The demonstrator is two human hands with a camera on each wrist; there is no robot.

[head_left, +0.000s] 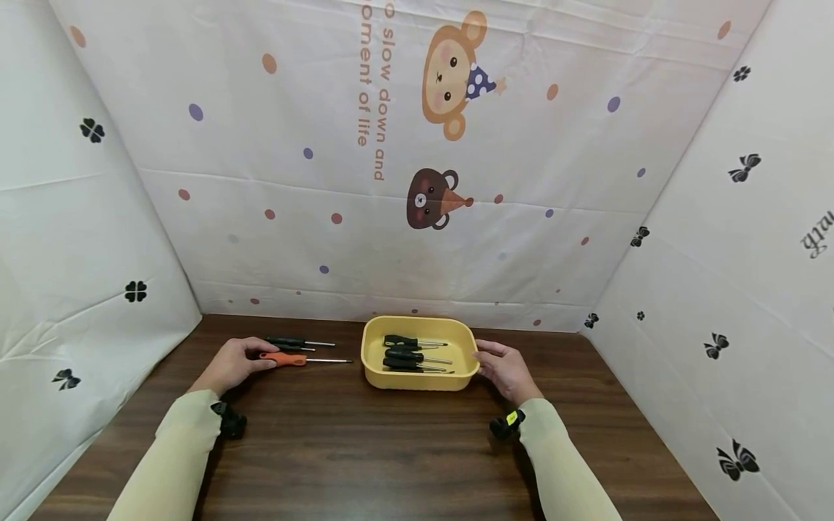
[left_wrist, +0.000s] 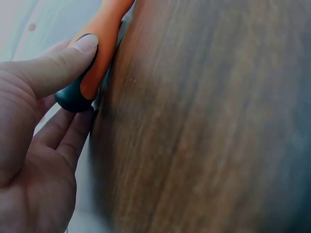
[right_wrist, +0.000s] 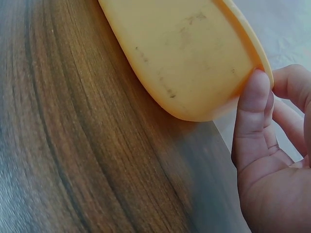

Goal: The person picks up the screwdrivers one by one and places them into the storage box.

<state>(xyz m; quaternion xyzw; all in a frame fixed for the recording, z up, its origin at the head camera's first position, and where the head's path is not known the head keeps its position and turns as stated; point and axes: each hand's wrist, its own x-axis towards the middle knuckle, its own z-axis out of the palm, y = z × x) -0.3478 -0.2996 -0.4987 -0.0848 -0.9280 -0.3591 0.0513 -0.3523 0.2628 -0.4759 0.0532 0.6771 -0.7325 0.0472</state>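
My left hand (head_left: 236, 364) pinches the handle end of an orange screwdriver (head_left: 283, 359), whose metal shaft points right toward the yellow bin (head_left: 417, 383). In the left wrist view the thumb lies on the orange handle (left_wrist: 104, 53) with its black butt end. Black-handled screwdrivers (head_left: 287, 341) lie just behind it on the table. Several more black-handled screwdrivers (head_left: 400, 355) rest inside the bin, shafts to the right. At the bin's right end my right hand (head_left: 507, 370) grips the wall and rim between thumb and fingers, as the right wrist view shows on the bin (right_wrist: 170, 63).
The dark wooden table (head_left: 365, 456) meets a patterned white cloth (head_left: 293, 239) at its back edge. More cloth (head_left: 85, 239) rises at the left and another sheet (head_left: 691, 289) at the right. A small black device sits on each wrist.
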